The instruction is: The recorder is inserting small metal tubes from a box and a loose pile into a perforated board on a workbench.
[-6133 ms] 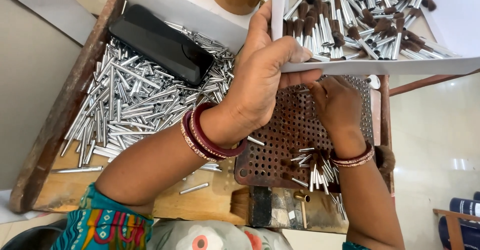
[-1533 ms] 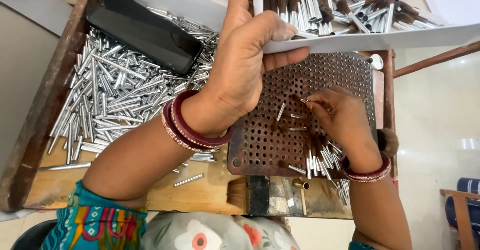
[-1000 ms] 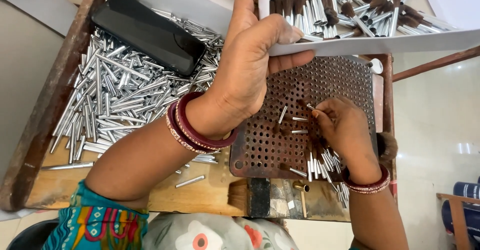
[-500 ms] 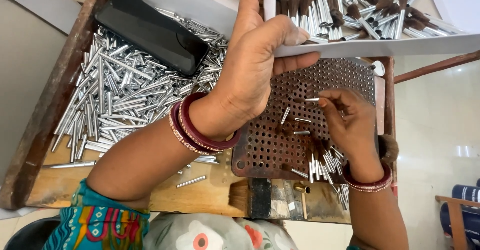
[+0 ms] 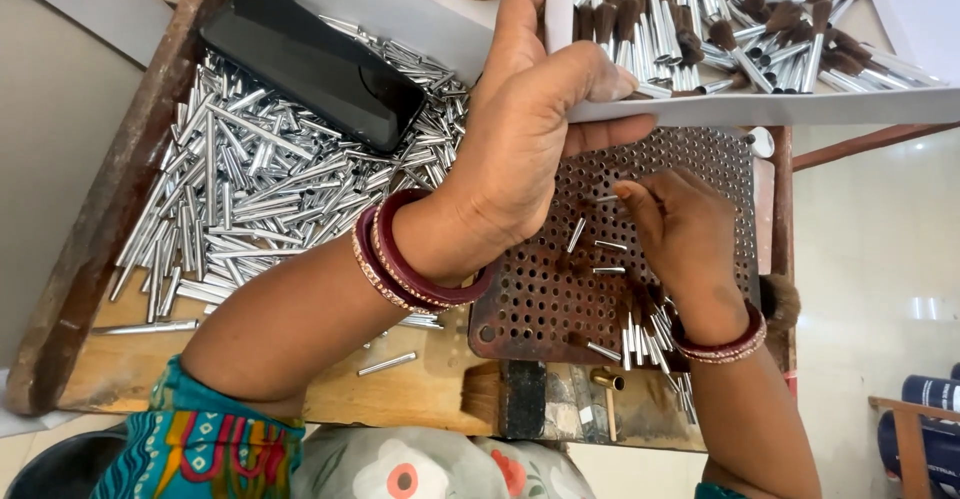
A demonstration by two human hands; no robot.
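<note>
Bench [image 5: 330, 399]: wooden, with a raised rim on its left; its top and right ends run out of frame.
Tube pile [image 5: 250, 189]: shiny metal tubes heaped on the bench's left half, too many and too tangled to count; part lies hidden under the phone and the left forearm.
Tray [image 5: 760, 109]: white, at top right, cut off by the frame's top and right edges; it holds brush-tipped tubes, brown tufts up, too crowded to count.
Plate [image 5: 540, 299]: brown, perforated, below the tray; its upper left is covered by the left hand, its right by the right hand.
Phone [image 5: 315, 59]: one, black, lying on the pile.
Left hand [image 5: 530, 149]: gripping the tray's near edge at its corner, thumb on top and fingers curled beneath; three bangles on the wrist.
Right hand [image 5: 680, 229]: resting on the plate, fingertips pinched together at a small tube [image 5: 607, 199]; the fingers hide most of it, so how firmly it is held cannot be told. One bangle shows.
Loose tubes [image 5: 600, 249]: about four lie flat on the plate, just left of the right hand.
Upright tubes [image 5: 645, 334]: a small cluster at the plate's lower edge, beside the right wrist; number unclear.
</note>
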